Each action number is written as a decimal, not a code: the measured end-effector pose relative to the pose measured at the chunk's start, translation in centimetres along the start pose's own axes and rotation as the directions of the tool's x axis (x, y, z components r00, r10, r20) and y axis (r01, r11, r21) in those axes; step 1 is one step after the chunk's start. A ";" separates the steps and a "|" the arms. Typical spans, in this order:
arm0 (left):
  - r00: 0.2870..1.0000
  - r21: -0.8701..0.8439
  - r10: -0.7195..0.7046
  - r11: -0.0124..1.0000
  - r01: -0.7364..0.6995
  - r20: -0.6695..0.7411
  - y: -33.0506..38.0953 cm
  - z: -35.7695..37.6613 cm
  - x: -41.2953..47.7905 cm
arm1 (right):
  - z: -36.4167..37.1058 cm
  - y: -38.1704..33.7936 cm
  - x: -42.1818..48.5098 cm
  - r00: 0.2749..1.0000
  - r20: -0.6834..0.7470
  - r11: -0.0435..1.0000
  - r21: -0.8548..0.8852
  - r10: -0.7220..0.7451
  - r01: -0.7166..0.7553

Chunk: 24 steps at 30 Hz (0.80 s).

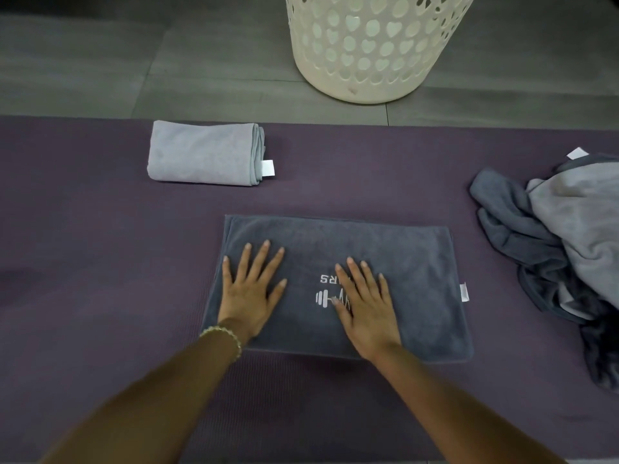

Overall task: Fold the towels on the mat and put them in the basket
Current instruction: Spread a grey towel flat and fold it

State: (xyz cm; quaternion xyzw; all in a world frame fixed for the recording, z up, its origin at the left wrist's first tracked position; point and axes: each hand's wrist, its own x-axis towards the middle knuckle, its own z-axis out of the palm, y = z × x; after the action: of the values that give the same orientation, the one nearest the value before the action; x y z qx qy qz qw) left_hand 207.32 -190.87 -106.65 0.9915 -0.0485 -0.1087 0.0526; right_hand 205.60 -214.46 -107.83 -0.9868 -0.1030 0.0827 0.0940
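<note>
Step in hand: the dark grey towel [418,256] lies on the purple mat [100,229] as a flat rectangle. It is probably folded once already, and it is being pressed smooth before the next fold.
How to do it well: sweep the palms outward to the edges so that no crease is shut inside. Then bring one short side over the other, match the corners, and tuck in the small white tag [464,292] on the right edge.
Mat: wide, and it carries all the towels.
Floor [83,61]: grey tiles beyond the far edge of the mat.
Basket [375,45]: cream plastic with heart-shaped holes, standing on the tiles; its inside is not visible.
Unfolded pile [569,229]: dark and light grey towels, crumpled at the right of the mat, apart from the flat one.
Folded towel [201,152]: light grey, compact, at the far left of the mat, not yet in the basket.
Left hand [249,289]: flat on the left part of the dark towel, fingers straight and spread wide, holding nothing.
Right hand [368,306]: flat over the white logo [323,298], fingers straight and slightly apart, holding nothing.
Bracelet [222,334]: pale beads on the left wrist.
</note>
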 end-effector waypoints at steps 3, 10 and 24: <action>0.994 0.004 -0.113 0.994 0.113 0.000 -3.4 -0.6 0.3 | -1.2 4.5 -0.6 0.995 -0.031 0.996 -0.006 0.090 -0.090; 0.987 -0.003 -0.158 0.987 0.158 -0.036 -3.3 -1.4 0.5 | -4.4 10.3 -1.5 0.928 -0.046 0.928 0.048 0.370 -0.368; 0.993 0.051 -0.076 0.996 0.072 0.091 0.5 -2.2 6.7 | -4.2 7.6 6.7 0.994 0.060 0.996 -0.004 0.093 -0.093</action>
State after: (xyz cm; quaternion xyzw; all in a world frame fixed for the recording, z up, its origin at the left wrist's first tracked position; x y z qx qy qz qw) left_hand 214.30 -191.89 -105.88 0.9874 -0.0167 -0.1555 0.0225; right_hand 214.24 -220.97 -106.25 -0.9877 -0.0596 0.1164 0.0863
